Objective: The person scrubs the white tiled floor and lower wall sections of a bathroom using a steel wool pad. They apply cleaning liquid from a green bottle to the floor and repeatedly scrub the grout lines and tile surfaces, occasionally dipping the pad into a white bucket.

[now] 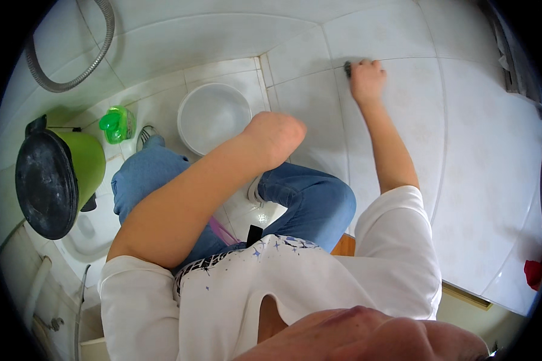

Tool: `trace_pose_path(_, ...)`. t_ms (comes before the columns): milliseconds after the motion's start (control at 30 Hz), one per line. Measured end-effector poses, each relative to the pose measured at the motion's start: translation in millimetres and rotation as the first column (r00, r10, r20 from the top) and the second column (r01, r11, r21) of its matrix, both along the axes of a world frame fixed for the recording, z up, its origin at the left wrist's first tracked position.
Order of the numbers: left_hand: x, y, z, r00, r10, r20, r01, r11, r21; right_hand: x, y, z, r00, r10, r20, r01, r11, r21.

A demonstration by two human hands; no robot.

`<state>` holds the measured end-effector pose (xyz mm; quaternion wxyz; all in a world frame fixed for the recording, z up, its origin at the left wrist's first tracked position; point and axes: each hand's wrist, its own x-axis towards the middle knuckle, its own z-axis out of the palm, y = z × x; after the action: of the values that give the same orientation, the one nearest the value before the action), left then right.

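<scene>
Out to the right, my right hand (pixel 368 80) is against the white tiled wall (pixel 397 132), its fingers closed on a small dark lump (pixel 347 69). Most of that lump is hidden under the fingers, and its exact kind cannot be made out. In front of my body, my left hand (pixel 275 137) is curled closed above my bent knee. Its back faces me, so whatever is inside the fingers is hidden. Just beyond my left hand, on the tiled floor, stands a round white bucket (pixel 214 114), partly covered by my left forearm.
Left of the bucket stands a green bottle (pixel 119 124) beside my shoe. A green bin with a black lid (pixel 47 183) is at the far left, near a white basin (pixel 93 225). A metal shower hose (pixel 60 87) hangs at upper left. Something red (pixel 533 274) is at the right edge.
</scene>
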<state>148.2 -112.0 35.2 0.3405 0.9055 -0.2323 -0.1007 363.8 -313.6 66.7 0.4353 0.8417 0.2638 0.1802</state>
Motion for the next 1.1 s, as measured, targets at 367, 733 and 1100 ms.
trace_pose_path(367,-3.6,-10.6,-0.6,0.998,-0.013,0.058,0.019,0.995,-0.102,16.0,9.3,15.5,0.996,0.081,0.043,-0.082,0.996,0.035)
trace_pose_path(733,-7.1,-2.9,1.5,1.0,-0.017,-0.017,0.016,0.998,-0.065,-48.7,-26.6,-81.4,0.879,0.08,-0.469,0.18,0.857,0.483)
trace_pose_path(1100,13.0,-44.4,-14.9,0.956,0.27,-0.112,-0.292,0.859,-0.421,-164.4,-20.7,-34.9,0.498,0.673,-0.546,0.824,-0.563,0.058)
